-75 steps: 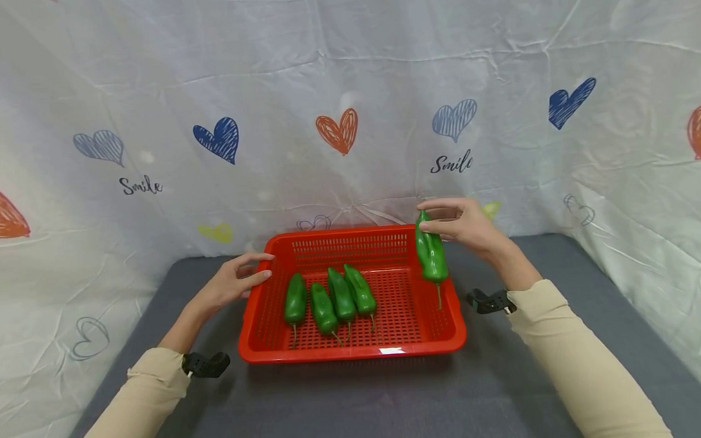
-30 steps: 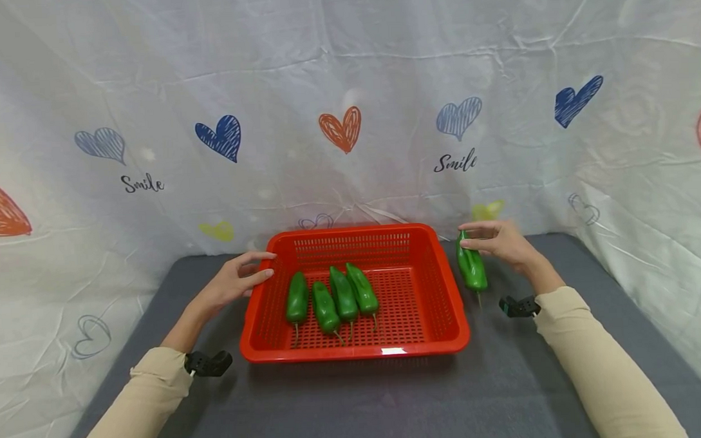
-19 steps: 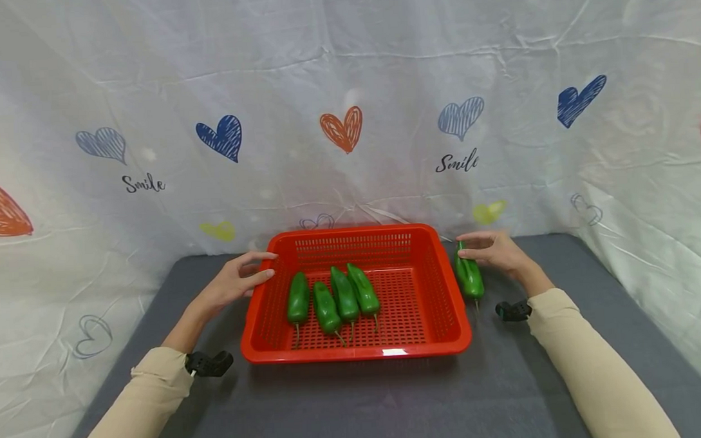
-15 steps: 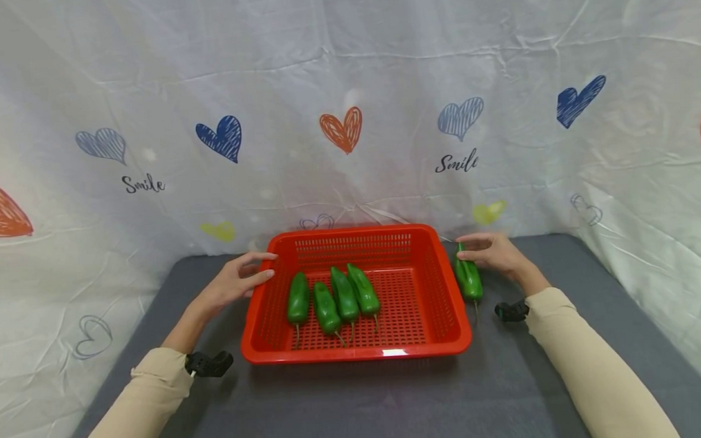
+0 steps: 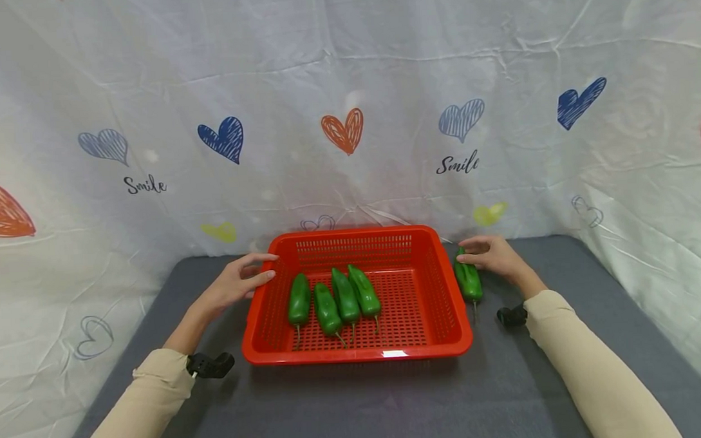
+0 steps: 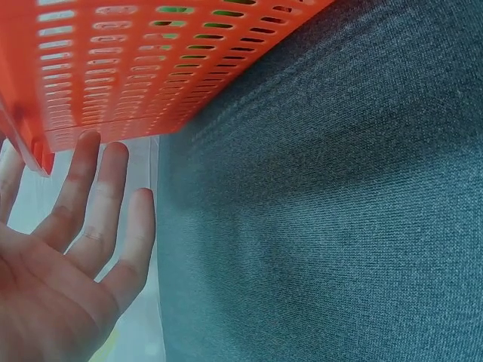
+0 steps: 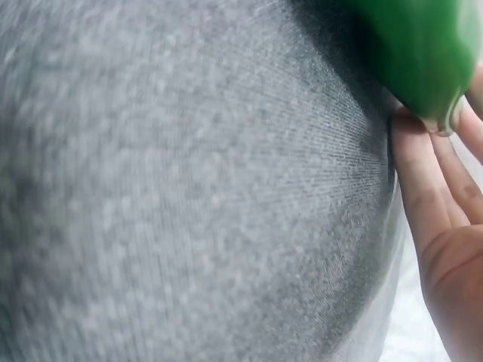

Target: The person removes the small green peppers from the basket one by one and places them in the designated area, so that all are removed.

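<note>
My right hand [image 5: 491,256] pinches a glossy green chili pepper [image 5: 470,284] by its pointed end, between thumb and fingers. It lies just outside the basket's right wall, stem toward me, low at the grey cloth. In the right wrist view the pepper [image 7: 423,56] shows at the upper right, its tip at the fingertips [image 7: 411,128]. Thumb and index finger of my left hand [image 5: 237,284] rest at the left rim of the red plastic basket [image 5: 355,355]. The left wrist view shows that hand's other fingers [image 6: 109,185] loosely extended by the basket's outer wall.
Several green chili peppers [image 5: 345,296] lie side by side in the basket's left and middle part, stems toward me. Dark grey cloth [image 5: 357,405] covers the table. Behind it hangs a white curtain [image 5: 391,69] printed with hearts.
My right hand has carried the chili pepper from over the basket's right side out to the right and down beside the basket. The left hand keeps its place at the rim.
</note>
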Available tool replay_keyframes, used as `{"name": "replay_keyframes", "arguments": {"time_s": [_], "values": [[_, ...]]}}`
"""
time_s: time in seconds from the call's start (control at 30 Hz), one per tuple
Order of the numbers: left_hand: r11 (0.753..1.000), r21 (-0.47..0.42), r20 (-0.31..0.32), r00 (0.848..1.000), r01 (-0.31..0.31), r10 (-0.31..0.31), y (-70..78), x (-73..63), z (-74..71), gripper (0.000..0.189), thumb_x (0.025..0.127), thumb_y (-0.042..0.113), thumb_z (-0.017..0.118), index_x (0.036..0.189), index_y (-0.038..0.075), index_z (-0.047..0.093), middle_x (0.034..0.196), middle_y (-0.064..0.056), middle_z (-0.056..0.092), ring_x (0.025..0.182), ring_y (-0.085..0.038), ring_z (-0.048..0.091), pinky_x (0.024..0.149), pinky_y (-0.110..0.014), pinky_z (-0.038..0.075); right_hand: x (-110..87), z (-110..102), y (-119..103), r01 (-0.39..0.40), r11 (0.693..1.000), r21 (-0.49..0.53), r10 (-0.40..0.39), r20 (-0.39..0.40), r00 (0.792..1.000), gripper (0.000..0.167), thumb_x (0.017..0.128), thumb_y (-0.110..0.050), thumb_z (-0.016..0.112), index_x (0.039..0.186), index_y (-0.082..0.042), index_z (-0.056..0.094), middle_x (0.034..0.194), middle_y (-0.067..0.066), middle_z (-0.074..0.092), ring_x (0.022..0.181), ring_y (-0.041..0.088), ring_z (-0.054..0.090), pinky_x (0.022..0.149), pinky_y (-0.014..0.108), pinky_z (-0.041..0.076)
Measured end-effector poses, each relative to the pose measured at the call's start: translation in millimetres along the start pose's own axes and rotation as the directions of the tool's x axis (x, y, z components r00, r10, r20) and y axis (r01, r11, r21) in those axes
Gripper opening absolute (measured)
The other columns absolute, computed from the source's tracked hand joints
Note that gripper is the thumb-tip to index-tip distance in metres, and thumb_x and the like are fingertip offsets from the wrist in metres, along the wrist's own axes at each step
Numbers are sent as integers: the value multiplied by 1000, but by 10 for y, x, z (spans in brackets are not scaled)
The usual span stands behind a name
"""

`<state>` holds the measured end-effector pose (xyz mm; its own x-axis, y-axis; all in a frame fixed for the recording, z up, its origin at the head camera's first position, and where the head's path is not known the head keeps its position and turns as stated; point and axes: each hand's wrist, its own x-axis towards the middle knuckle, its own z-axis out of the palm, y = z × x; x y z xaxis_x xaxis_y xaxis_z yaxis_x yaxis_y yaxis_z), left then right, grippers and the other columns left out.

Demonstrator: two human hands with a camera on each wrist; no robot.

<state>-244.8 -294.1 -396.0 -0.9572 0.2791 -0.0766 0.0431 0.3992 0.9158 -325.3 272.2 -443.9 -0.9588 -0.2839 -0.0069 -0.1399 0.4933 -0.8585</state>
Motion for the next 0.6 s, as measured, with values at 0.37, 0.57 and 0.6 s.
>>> {"name": "replay_keyframes", "arguments": {"time_s": [0.37, 0.57, 0.6], "values": [[1000, 14, -10, 1000, 11, -11, -10, -1, 10, 56, 100, 32, 69, 148, 11, 51, 143, -24, 51, 114, -34, 61, 85, -46, 56, -91, -35, -27, 60, 998, 18, -60, 6, 998, 52, 94, -15, 76, 133, 14, 57, 129, 32, 59, 110, 36, 64, 83, 40, 57], [1000, 21, -16, 1000, 17, -16, -1, -10, 14, 56, 100, 33, 69, 148, 12, 51, 143, -24, 51, 114, -34, 60, 85, -46, 56, -144, -77, -11, 70, 998, 10, -69, -38, 997, 48, 95, -17, 76, 131, 11, 61, 127, 29, 62, 99, 14, 68, 83, 39, 57], [1000, 21, -18, 1000, 15, -15, -2, -10, 15, 56, 100, 34, 69, 148, 12, 51, 143, -24, 51, 113, -34, 60, 85, -46, 56, -155, -86, -15, 68, 998, 4, -68, -48, 997, 48, 95, -17, 76, 131, 11, 61, 127, 29, 62, 99, 12, 67, 83, 39, 57]]}}
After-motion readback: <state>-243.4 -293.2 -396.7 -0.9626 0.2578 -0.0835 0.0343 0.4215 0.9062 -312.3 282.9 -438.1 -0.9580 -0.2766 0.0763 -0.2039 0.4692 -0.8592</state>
